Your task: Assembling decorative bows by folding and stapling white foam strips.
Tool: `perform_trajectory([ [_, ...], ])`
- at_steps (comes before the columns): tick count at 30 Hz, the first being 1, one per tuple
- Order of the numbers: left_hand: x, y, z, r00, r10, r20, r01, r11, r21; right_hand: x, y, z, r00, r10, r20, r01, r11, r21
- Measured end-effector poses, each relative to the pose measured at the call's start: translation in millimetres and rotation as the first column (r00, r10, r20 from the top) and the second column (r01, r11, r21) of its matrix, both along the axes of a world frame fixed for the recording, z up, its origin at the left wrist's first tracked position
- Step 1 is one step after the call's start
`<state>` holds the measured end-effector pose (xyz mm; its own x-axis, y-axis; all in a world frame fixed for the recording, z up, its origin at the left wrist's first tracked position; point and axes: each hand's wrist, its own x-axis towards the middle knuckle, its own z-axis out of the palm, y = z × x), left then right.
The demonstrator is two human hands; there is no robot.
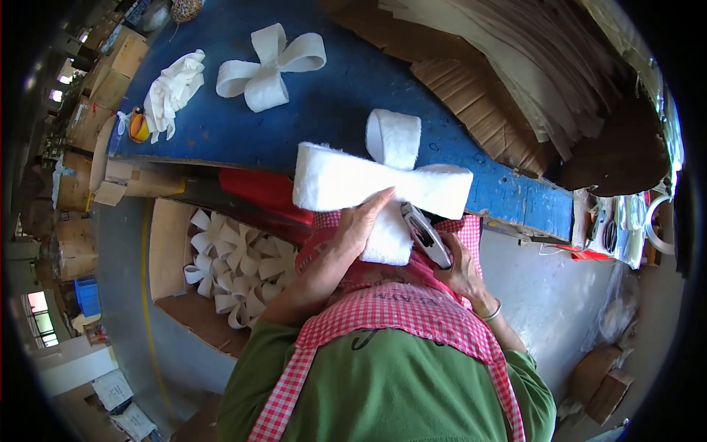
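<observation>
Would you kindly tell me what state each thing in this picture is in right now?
White felt bow: held up over the bench edge, loops folded.
Left hand: gripping the bow's centre.
Right hand: closed on the stapler.
Finished bow: lying flat on the blue bench.
Cardboard box: open, holding bows.
White gloves: crumpled, unworn.

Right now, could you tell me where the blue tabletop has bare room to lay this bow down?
Bare blue tabletop lies between the finished bow and the held bow. Left is taken by crumpled white gloves; right is crowded with stacked cardboard sheets. The left hand and right hand sit below the table edge.
</observation>
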<state>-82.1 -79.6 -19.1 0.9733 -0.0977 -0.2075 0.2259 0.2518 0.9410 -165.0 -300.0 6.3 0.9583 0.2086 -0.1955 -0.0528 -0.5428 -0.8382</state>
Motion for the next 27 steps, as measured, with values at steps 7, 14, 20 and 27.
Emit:
perform_trajectory([
  [7,-4,-9,9,0.936,-0.173,-0.305,0.031,0.907,-0.421,2,5,-3,0.999,0.002,0.042,-0.004,0.999,0.05],
  [14,-7,-4,22,0.983,-0.18,-0.04,0.173,0.976,-0.13,3,10,-1,0.995,-0.019,-0.099,0.038,0.982,0.187],
  [20,-9,-3,25,0.968,-0.25,0.035,0.246,0.965,0.095,7,10,2,0.996,0.0,-0.09,0.013,0.99,0.138],
  [27,-15,2,14,0.964,-0.165,0.211,0.157,0.986,0.053,7,16,2,0.999,-0.038,0.034,0.032,0.989,0.146],
])
